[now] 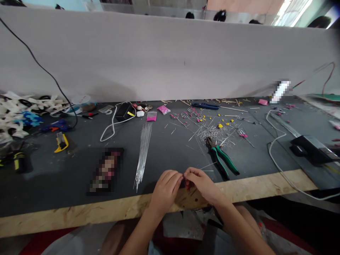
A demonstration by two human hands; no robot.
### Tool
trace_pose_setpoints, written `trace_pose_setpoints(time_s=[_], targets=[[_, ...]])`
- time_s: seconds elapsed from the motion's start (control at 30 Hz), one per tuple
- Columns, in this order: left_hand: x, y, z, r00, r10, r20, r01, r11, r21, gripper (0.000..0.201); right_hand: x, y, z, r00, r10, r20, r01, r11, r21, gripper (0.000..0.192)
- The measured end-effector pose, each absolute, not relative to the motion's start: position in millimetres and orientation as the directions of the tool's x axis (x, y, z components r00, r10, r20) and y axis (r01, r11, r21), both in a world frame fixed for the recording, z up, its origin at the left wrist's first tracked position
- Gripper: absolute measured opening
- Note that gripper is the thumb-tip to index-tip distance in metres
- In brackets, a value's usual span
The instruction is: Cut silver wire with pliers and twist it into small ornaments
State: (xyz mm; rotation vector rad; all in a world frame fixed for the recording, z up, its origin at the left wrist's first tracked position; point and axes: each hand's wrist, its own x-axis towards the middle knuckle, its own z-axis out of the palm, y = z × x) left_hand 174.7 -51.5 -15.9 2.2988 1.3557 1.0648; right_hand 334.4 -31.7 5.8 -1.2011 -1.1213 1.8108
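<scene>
My left hand (166, 186) and my right hand (202, 183) meet fingertip to fingertip over the wooden front edge of the table. Both are closed in a pinch around something small, mostly hidden by the fingers. Thin metal wires (209, 166) show just beyond my right hand; whether it holds them I cannot tell. Green-handled pliers (222, 158) lie to the right of that hand, their jaws on a heap of wire clippings (216, 132). Left of my hands rests a long bundle of straight metal wires (143, 152).
Wire shapes with pink bits (184, 115) lie beyond the hands, near pink packets (152, 116). A white cable (270, 148) crosses the right side. At left are a yellow utility knife (61, 142), a blurred rectangular object (106, 170) and a glue gun (55, 125). A white partition (159, 56) stands behind.
</scene>
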Motion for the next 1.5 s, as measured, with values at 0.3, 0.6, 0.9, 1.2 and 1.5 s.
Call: trace_pose_setpoints(time_s=[0.3,0.6,0.9,1.2,1.5], targets=[[176.5,-56.1,-15.8,0.331,0.805,0.492,0.6,-0.582,0.549,0.019,337.5,-33.7,-1.9,-0.418,0.816,-0.399,-0.04,-0.455,-0.889,0.027],[177.9,-54.0,-16.8,0.342,0.799,0.495,0.588,-0.593,0.55,0.016,341.2,-33.7,1.9,-0.425,0.821,-0.381,-0.065,-0.448,-0.892,0.026],[182.6,-50.7,0.1,0.263,0.911,0.317,0.468,-0.408,0.784,0.012,344.8,-34.2,4.5,-0.441,0.843,-0.31,-0.113,-0.394,-0.912,0.025],[187.5,-45.0,1.6,0.15,0.969,0.195,0.34,-0.236,0.91,0.009,348.1,-32.7,10.4,-0.388,0.874,-0.292,-0.126,-0.364,-0.923,0.024],[189.6,-41.8,-1.0,0.201,0.948,0.245,0.409,-0.309,0.859,0.008,350.2,-30.3,6.3,-0.348,0.888,-0.302,-0.242,-0.396,-0.886,0.019]])
